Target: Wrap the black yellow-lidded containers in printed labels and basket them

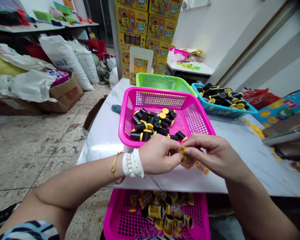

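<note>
My left hand [160, 155] and my right hand [215, 155] meet above the table's near edge, with fingertips pinched together on a small yellow printed wrapper [187, 161]. Part of the wrapper is hidden behind my fingers. Another yellow wrapper [202, 167] shows just below my right fingers. Directly beyond my hands stands a pink basket [167, 95] holding many small black canisters [141, 126] with yellow lids. Below the table edge, a second pink basket [111, 220] holds canisters dressed in yellow printed wrappers [156, 210].
Behind the pink basket sits a green basket [162, 78]. To the right, a blue basket [225, 110] is heaped with black and yellow canisters. Yellow printed boxes [133, 21] are stacked at the back. White sacks [65, 60] and a cardboard box [62, 96] occupy the floor at left.
</note>
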`<state>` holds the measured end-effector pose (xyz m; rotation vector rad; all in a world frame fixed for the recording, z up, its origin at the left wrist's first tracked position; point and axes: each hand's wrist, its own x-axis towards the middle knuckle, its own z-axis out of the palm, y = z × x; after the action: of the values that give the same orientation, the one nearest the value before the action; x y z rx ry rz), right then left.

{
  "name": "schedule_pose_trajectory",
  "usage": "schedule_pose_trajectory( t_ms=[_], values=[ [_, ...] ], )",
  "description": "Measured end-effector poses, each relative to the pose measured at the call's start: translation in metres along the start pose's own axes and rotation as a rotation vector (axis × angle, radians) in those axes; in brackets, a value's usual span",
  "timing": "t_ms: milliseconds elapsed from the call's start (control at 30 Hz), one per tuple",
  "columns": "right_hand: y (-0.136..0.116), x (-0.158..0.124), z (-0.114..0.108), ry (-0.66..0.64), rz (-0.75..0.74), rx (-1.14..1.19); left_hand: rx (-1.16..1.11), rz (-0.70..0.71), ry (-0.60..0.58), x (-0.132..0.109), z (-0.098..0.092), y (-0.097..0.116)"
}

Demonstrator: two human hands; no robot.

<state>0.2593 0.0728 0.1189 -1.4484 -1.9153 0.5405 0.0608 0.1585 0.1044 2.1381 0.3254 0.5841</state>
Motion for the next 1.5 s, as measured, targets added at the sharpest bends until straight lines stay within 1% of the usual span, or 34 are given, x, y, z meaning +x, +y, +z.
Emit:
schedule_pose_trajectory(
  t_ms=[100,167,233,300,367,433,500,567,633,700,767,800,833,867,900,933,967,1000,1033,1100,1133,1167,1200,1267,1400,1433,1500],
  values=[
    [0.002,0.01,0.0,-0.014,0.007,-0.015,0.106,0.052,0.011,0.001,-0.002,-0.004],
    [0.005,0.009,0.002,-0.033,0.068,0.03,0.168,0.061,0.022,0.001,-0.001,-0.006],
    [0.006,0.002,0.006,-0.029,0.146,0.103,0.226,0.059,0.062,0.002,0.001,-0.009],
    [0.003,-0.01,0.013,0.043,0.213,0.146,0.259,0.053,0.11,0.002,0.003,-0.011],
    [-0.002,-0.025,0.022,0.155,0.267,0.157,0.256,0.051,0.133,0.002,0.003,-0.012],
    [-0.006,-0.039,0.034,0.256,0.311,0.153,0.245,0.045,0.132,0.002,0.003,-0.012],
    [-0.003,-0.052,0.046,0.323,0.352,0.12,0.263,0.037,0.118,0.002,0.002,-0.01],
    [0.008,-0.063,0.059,0.383,0.371,0.018,0.287,0.035,0.09,0.002,0.002,-0.008],
    [0.024,-0.075,0.067,0.457,0.349,-0.159,0.277,0.032,0.053,0.002,0.001,-0.006],
    [0.036,-0.086,0.071,0.554,0.327,-0.333,0.243,0.016,0.013,0.001,0.002,-0.004],
    [0.039,-0.091,0.067,0.652,0.345,-0.385,0.223,0.009,-0.013,0.0,0.004,-0.004],
    [0.036,-0.091,0.064,0.666,0.358,-0.339,0.226,0.013,-0.024,0.0,0.005,-0.005],
    [0.03,-0.089,0.06,0.641,0.364,-0.249,0.234,0.021,-0.032,-0.001,0.006,-0.005],
    [0.023,-0.084,0.057,0.588,0.354,-0.135,0.243,0.033,-0.04,-0.001,0.008,-0.006],
    [0.015,-0.076,0.054,0.493,0.331,-0.01,0.248,0.047,-0.044,-0.002,0.009,-0.006],
    [0.007,-0.068,0.051,0.41,0.302,0.094,0.244,0.053,-0.032,-0.002,0.01,-0.006],
    [0.0,-0.059,0.05,0.37,0.273,0.156,0.225,0.05,0.006,-0.002,0.011,-0.005],
    [-0.005,-0.05,0.05,0.374,0.256,0.181,0.188,0.036,0.071,-0.002,0.011,-0.004],
    [-0.008,-0.042,0.051,0.427,0.246,0.175,0.133,0.017,0.16,-0.003,0.01,-0.002],
    [-0.01,-0.03,0.055,0.603,0.247,0.129,-0.007,-0.022,0.345,-0.003,0.007,0.002],
    [-0.009,-0.026,0.057,0.691,0.251,0.109,-0.072,-0.033,0.412,-0.003,0.006,0.005],
    [-0.007,-0.023,0.058,0.758,0.255,0.1,-0.118,-0.038,0.453,-0.004,0.004,0.007],
    [-0.006,-0.022,0.06,0.8,0.258,0.1,-0.14,-0.036,0.473,-0.004,0.003,0.01],
    [-0.003,-0.022,0.062,0.839,0.26,0.107,-0.131,-0.021,0.477,-0.005,0.002,0.013],
    [-0.002,-0.024,0.069,0.909,0.269,0.058,-0.108,-0.001,0.445,-0.008,0.007,0.014],
    [-0.003,-0.024,0.072,0.921,0.257,0.03,-0.116,-0.016,0.437,-0.008,0.009,0.013],
    [-0.005,-0.026,0.078,0.91,0.175,-0.036,-0.148,-0.059,0.423,-0.008,0.011,0.01]
  ],
)
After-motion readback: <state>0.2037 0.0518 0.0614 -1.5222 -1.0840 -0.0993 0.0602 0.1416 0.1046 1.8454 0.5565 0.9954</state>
